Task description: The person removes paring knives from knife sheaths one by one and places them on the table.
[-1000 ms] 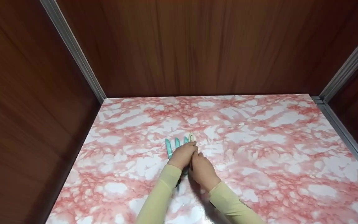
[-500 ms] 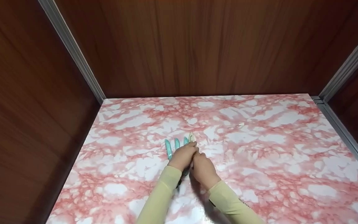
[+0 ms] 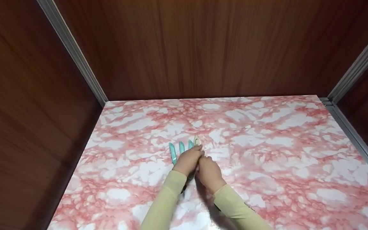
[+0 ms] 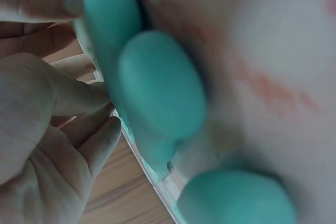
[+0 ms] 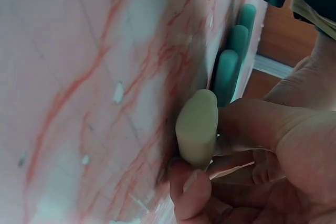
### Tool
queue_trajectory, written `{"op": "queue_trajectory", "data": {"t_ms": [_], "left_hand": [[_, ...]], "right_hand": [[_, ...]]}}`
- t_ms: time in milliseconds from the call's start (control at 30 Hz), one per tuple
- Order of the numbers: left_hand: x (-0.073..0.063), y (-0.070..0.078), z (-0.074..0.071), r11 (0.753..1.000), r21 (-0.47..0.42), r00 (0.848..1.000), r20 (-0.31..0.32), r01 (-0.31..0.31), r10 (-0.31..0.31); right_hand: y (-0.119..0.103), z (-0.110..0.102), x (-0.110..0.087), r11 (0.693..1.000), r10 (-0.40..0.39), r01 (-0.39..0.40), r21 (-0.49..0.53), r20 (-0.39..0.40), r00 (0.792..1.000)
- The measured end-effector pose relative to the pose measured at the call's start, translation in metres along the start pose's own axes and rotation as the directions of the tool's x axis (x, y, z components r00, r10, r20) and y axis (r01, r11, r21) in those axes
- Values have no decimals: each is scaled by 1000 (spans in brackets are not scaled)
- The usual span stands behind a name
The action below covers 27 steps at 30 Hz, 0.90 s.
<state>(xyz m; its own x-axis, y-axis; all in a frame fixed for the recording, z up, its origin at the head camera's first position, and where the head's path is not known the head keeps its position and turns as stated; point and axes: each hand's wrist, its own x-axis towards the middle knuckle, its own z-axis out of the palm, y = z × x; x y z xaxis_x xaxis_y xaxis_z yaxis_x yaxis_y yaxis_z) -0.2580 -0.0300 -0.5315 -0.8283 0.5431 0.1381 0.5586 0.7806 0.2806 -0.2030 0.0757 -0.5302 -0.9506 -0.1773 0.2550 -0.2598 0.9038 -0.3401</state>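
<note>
A slim cream tool (image 3: 197, 140) with a pointed tip and a dark curved line lies rightmost in a row on the tabletop. My left hand (image 3: 188, 160) pinches it below the tip, thumb and fingertips meeting behind the turquoise handles in the left wrist view. My right hand (image 3: 210, 173) grips its rounded cream end (image 5: 197, 127) between thumb and fingers, as the right wrist view shows. Three slim turquoise tools lie alongside on the left: the outermost (image 3: 173, 153), the middle one (image 3: 181, 147) and one (image 3: 190, 143) beside the cream tool. My left hand and forearm cover their lower parts.
The red-and-white marbled tabletop (image 3: 267, 137) extends around the row. Brown wood panels (image 3: 184, 48) stand at the back and on both sides, with metal rails (image 3: 78, 57) in the corners. Small pale flecks (image 5: 118, 92) dot the surface in the right wrist view.
Both hands stay almost in place on the cream tool, shifting only very slightly. The turquoise tools keep their places, and the head view tilts a little.
</note>
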Motion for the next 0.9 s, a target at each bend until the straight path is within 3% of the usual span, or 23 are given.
{"op": "queue_trajectory", "data": {"t_ms": [667,900], "left_hand": [[1,1,2,999,35,1000,22,-10,9],[2,4,1,1000,-4,1000,14,-13,13]], "right_hand": [[17,-12,-2,994,89,-93,58,74,993],[24,-15,-1,985,126,-135,103,96,987]]}}
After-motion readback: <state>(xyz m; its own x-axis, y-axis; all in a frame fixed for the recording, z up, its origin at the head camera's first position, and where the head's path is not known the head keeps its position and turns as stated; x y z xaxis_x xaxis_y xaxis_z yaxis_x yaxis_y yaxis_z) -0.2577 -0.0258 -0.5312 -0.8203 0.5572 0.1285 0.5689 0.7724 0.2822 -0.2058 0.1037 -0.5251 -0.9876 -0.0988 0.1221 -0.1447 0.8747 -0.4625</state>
